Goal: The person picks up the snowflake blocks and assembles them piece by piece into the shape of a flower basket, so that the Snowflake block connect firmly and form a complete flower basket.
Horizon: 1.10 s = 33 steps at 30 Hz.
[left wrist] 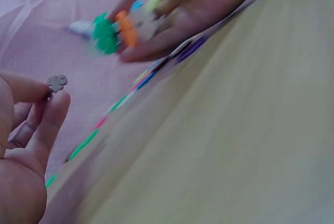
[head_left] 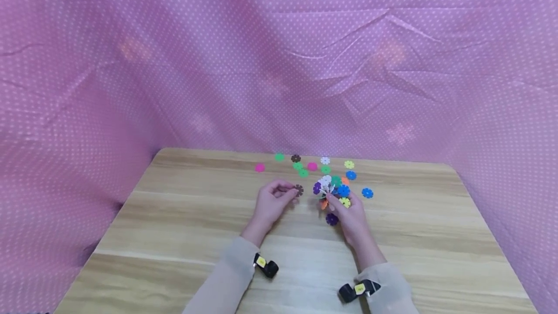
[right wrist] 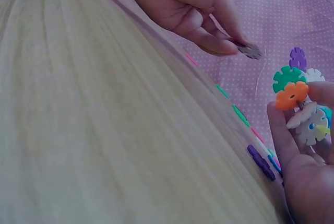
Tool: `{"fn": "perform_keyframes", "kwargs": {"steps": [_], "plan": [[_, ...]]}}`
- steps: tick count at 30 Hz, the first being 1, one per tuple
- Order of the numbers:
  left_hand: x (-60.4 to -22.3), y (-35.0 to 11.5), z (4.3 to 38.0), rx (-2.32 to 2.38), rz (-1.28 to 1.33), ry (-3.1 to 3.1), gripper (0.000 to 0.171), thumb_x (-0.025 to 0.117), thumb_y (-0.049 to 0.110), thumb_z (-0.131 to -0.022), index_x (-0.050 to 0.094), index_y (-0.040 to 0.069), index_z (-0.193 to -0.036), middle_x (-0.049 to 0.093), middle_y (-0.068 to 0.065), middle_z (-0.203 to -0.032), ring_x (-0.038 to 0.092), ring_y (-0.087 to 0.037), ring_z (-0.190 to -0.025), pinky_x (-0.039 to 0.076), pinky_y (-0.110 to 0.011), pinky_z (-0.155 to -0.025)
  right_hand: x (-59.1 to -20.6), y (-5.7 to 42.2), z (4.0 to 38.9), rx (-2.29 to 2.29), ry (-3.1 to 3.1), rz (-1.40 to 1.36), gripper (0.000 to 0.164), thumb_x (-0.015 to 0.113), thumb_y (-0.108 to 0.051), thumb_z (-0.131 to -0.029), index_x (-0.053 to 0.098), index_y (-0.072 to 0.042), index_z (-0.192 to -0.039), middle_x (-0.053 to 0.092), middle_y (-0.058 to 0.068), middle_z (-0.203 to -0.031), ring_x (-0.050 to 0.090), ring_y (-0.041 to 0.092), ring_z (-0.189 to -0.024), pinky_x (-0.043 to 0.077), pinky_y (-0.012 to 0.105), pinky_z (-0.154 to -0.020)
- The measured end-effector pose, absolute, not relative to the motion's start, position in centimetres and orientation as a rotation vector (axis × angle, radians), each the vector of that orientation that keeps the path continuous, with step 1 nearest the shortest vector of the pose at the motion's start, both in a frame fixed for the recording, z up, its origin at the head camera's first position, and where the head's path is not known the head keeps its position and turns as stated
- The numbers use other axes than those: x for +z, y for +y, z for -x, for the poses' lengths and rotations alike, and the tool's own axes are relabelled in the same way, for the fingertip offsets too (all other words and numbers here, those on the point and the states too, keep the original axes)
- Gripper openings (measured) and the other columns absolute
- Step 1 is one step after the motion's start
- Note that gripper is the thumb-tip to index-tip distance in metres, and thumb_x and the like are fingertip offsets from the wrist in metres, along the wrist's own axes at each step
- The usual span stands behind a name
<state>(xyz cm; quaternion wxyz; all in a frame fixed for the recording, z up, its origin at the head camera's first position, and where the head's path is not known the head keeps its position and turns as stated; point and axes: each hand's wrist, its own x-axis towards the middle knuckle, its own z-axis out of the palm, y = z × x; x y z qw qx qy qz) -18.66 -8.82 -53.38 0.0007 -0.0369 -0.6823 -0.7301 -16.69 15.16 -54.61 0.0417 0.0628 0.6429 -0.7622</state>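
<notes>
Between thumb and fingertips, my left hand (head_left: 270,205) pinches a brown notched snowflake disc (head_left: 299,190), its free edge pointing toward the right hand. My right hand (head_left: 354,219) holds a cluster of interlocked snowflake discs (right wrist: 293,96) in white, green, orange, purple, blue and yellow. The left wrist view shows the brown disc (left wrist: 57,83) held apart from the cluster, whose green disc (left wrist: 105,34) faces it. Some discs in the cluster are hidden behind my right fingers. A loose purple disc (head_left: 332,219) lies on the table just left of the right wrist.
Several loose discs lie along the back of the wooden table (head_left: 183,217), among them a pink disc (head_left: 259,167), a brown disc (head_left: 296,158), a white disc (head_left: 325,160) and a yellow disc (head_left: 349,164). A blue disc (head_left: 367,193) is right of the right hand. Pink dotted cloth (head_left: 244,62) surrounds the table.
</notes>
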Motion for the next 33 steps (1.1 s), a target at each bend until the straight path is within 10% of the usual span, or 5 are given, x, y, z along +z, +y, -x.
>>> {"fn": "perform_keyframes", "kwargs": {"steps": [11,33], "plan": [[-53.4,-6.9,17.1,-2.393,0.288,-2.136,0.012,0.076,0.002,-0.100,0.068,-0.007,-0.102,0.076,-0.018,-0.082,0.076,-0.019,-0.064,0.068,-0.039,-0.067,-54.4,15.1,16.4,-2.343,1.952,-0.208,0.066,0.078,-0.017,-0.102,0.046,-0.008,-0.160,0.058,0.015,-0.156,0.067,0.013,-0.125,0.055,0.024,-0.107],[-53.8,-6.8,17.0,-2.335,0.388,-2.207,0.010,0.072,0.002,-0.103,0.068,-0.005,-0.097,0.075,-0.025,-0.085,0.077,-0.021,-0.066,0.068,-0.043,-0.066,-54.7,14.5,16.5,-2.327,1.983,-0.235,0.055,0.081,-0.010,-0.099,0.052,-0.007,-0.145,0.069,0.007,-0.131,0.071,0.013,-0.112,0.059,0.026,-0.100]]}}
